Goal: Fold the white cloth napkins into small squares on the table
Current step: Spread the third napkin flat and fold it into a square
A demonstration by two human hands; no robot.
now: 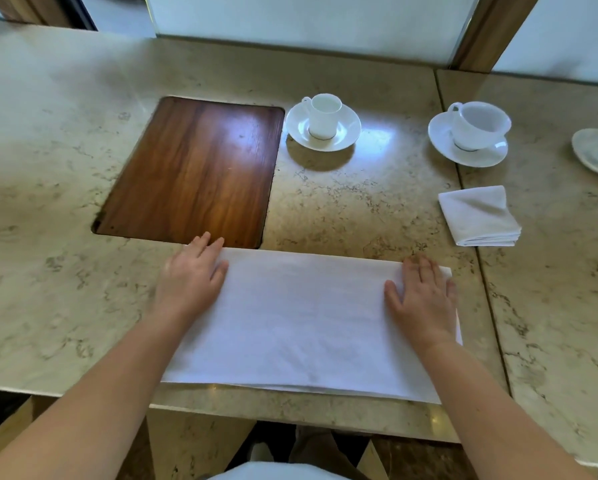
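Both your forearms reach forward from the bottom corners of the view, bare and almost straight, angling in toward the middle of the desk [65, 140]. Closest to you lies the napkin [304, 323], a long white rectangle folded in layers, its near edge just at the desk's front lip and its layered edges showing along that side. Your left hand [191, 275] rests palm down at the napkin's far left corner, fingers straight and close together, partly on the cloth and partly on the stone; its grip is flat and wide, holding nothing. Your right hand [424, 296] lies palm down on the right end of the napkin, fingers spread a little and pointing away from you, thumb out toward the centre; that grip too is flat and wide, only pressing on the cloth. Just beyond your left fingertips a wooden panel [193, 168] is set flush into the stone. To the right, past your right hand, a folded napkin [479, 216] sits as a small thick square beside a seam in the desk. Farther back stand a small cup on a saucer [323, 123] near the panel's far right corner, and a wider cup on a second saucer [469, 136] to its right. At the right edge a pale dish [595, 150] is partly cut off.
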